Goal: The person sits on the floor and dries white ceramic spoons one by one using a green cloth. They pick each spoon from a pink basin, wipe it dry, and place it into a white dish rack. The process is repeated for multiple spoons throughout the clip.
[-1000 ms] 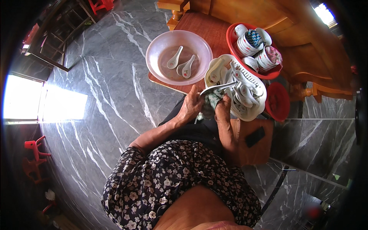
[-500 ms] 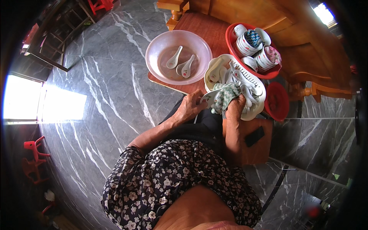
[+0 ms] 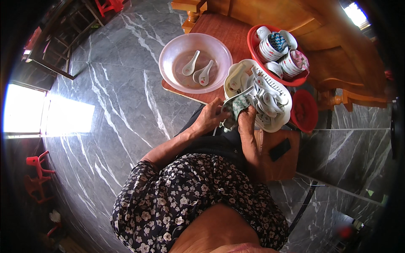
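My left hand (image 3: 209, 117) has its fingers closed on a white soup spoon (image 3: 249, 91), whose handle points up and to the right. A green and white cloth (image 3: 240, 103) is bunched in my right hand (image 3: 246, 119) and pressed against the spoon, covering most of its bowl. Just beyond my hands stands a white slotted basket (image 3: 286, 113) heaped with white spoons (image 3: 268, 101). To the left, a translucent pinkish basin (image 3: 168, 67) has a few spoons (image 3: 206, 76) lying in it.
Behind the basket, a red basin (image 3: 254, 42) holds stacked bowls (image 3: 291, 65) and patterned cloths. A smaller red basin (image 3: 304, 111) stands to the right. A dark phone (image 3: 280, 149) lies on the brown seat (image 3: 270, 168) by my right arm. The wooden bench (image 3: 206, 25) rises behind.
My right hand and the cloth have moved left and a little down, closer to my left hand. More of the spoons in the basket show now. The left hand has barely shifted.
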`<state>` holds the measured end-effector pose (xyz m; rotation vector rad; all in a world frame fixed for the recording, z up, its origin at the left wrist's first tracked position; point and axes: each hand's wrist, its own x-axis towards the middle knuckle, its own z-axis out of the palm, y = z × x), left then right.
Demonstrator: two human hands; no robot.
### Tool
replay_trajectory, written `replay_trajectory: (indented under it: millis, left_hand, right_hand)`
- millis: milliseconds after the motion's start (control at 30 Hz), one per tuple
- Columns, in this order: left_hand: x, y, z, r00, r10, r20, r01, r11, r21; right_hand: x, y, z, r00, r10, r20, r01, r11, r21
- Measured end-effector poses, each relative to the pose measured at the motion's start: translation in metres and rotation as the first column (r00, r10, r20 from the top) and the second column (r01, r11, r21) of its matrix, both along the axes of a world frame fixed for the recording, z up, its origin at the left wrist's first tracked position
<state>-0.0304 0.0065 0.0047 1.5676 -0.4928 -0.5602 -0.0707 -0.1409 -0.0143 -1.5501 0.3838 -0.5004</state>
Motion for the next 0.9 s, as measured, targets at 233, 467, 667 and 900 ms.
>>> replay_trajectory:
  millis: [233,467,667,900]
  left_hand:
    - [0.001,-0.007,0.002,0.999,0.039,-0.013,-0.040,0.995,-0.086]
    - [0.003,-0.005,0.012,0.996,0.088,-0.028,-0.088,0.996,-0.008]
    - [0.006,0.001,0.002,0.966,0.075,0.248,-0.098,0.992,0.084]
    - [0.005,0.006,-0.003,0.917,0.003,0.398,-0.061,0.989,0.132]
  right_hand:
    - [0.000,0.001,-0.017,0.992,0.126,-0.030,-0.110,0.939,0.327]
    - [-0.007,0.013,0.011,0.970,0.239,-0.047,-0.188,0.857,0.480]
    - [-0.002,0.007,0.006,0.991,0.134,-0.020,-0.131,0.984,0.122]
    - [0.001,0.000,0.017,0.994,0.034,0.103,-0.042,0.996,0.084]
